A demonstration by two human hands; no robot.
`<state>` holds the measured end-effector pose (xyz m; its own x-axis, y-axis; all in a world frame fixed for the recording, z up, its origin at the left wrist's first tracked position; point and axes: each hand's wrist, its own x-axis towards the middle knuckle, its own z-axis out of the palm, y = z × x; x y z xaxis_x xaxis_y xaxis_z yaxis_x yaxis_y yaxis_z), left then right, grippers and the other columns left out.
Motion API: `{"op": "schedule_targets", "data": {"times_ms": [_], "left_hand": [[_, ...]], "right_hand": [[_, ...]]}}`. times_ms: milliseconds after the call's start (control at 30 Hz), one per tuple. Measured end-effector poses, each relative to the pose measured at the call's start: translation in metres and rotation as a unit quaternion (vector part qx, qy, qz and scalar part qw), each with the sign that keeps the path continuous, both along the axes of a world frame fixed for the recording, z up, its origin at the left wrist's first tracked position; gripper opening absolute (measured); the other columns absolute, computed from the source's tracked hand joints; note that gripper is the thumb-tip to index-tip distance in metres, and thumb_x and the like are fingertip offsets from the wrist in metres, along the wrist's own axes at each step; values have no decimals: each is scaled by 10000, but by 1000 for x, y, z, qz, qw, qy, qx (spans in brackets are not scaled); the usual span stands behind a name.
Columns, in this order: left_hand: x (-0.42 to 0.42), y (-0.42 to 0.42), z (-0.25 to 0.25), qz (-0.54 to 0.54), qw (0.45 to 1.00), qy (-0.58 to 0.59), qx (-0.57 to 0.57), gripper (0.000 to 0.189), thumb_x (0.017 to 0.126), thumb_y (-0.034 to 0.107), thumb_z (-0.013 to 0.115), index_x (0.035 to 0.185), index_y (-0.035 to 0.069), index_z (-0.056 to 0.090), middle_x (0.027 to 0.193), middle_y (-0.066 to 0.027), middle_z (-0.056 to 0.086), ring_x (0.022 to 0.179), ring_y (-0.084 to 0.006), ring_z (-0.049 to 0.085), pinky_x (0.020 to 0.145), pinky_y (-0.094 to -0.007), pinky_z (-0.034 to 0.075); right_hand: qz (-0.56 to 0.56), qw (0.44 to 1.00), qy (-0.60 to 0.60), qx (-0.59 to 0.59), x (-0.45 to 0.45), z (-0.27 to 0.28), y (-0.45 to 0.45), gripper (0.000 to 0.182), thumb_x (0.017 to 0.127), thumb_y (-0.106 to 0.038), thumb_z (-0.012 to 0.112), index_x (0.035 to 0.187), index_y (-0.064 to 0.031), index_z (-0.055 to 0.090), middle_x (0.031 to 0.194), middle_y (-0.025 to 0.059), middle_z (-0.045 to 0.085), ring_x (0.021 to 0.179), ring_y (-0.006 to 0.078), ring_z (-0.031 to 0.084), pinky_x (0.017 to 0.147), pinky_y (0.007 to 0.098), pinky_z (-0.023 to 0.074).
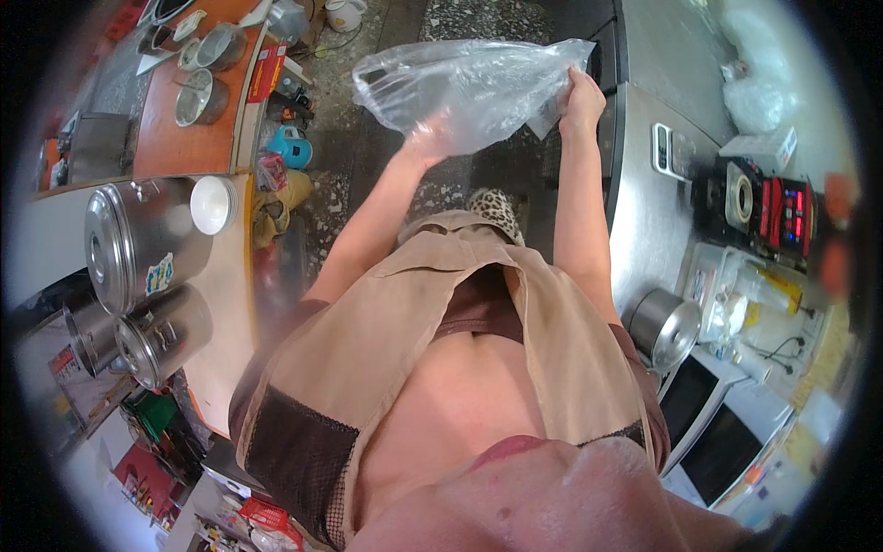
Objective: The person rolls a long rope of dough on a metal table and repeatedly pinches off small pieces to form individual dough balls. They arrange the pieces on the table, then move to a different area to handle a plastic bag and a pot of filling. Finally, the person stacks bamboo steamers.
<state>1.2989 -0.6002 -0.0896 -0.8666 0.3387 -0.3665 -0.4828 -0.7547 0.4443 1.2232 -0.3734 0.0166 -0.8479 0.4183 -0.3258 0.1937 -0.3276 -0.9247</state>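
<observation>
A clear plastic bag point(483, 90) is stretched out in front of me above the floor. My right hand point(583, 100) pinches the bag's right end between thumb and fingers. Film covers my left hand point(433, 134) at the bag's near left edge; its fingers show only faintly through the plastic. Whether that hand is inside the bag or behind a layer of it, I cannot tell. A loop-shaped opening, like a handle, shows at the bag's far left corner.
To the left, an orange-brown tabletop point(155, 148) bears metal containers point(201, 96). Nearer stand lidded steel pots point(155, 241) and stacked white bowls point(212, 205). A steel counter point(641, 179) on the right carries a scale point(662, 148), a red-and-black appliance point(786, 214) and a pot point(662, 328).
</observation>
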Motion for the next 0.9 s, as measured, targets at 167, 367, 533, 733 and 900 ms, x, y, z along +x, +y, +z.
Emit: {"op": "schedule_targets", "data": {"times_ms": [167, 367, 533, 733, 900], "left_hand": [[-124, -125, -66, 259, 958, -124, 30, 356, 811, 6, 628, 1153, 51, 536, 932, -53, 601, 794, -136, 579, 639, -268, 501], [-278, -132, 6, 256, 950, -15, -179, 354, 828, -50, 564, 1175, 19, 559, 956, -38, 609, 710, -94, 544, 573, -208, 446], [-370, -106, 99, 258, 812, 133, -506, 238, 819, 21, 611, 1056, 9, 639, 995, -42, 650, 885, -75, 571, 750, -222, 456], [-454, -105, 123, 82, 621, 362, -690, 146, 821, 92, 607, 962, 59, 629, 965, -80, 634, 884, -206, 609, 775, -308, 482], [-539, -157, 96, 145, 733, 211, -630, 223, 819, 64, 588, 1041, 46, 574, 941, -104, 641, 848, -205, 624, 767, -324, 484]], "right_hand": [[-20, 978, 68, 194, -95, -42, 18, 229, 864, -164, 600, 891, 56, 656, 769, 8, 621, 678, 84, 515, 611, 252, 407], [25, 959, 0, 283, -228, -80, 41, 253, 844, -232, 615, 906, 5, 677, 743, 45, 638, 651, 123, 545, 621, 286, 425], [23, 837, 171, 519, -325, -17, 0, 375, 734, -122, 602, 1098, -35, 588, 985, 127, 623, 949, 284, 580, 858, 388, 442], [400, 753, 315, 417, -428, 32, -155, 686, 648, -105, 628, 1307, -96, 438, 1133, 133, 580, 1084, 304, 512, 971, 404, 363], [573, 815, 86, 33, -543, -30, -226, 260, 808, -161, 660, 1022, -19, 619, 838, -24, 620, 728, 68, 536, 697, 234, 432]]}}
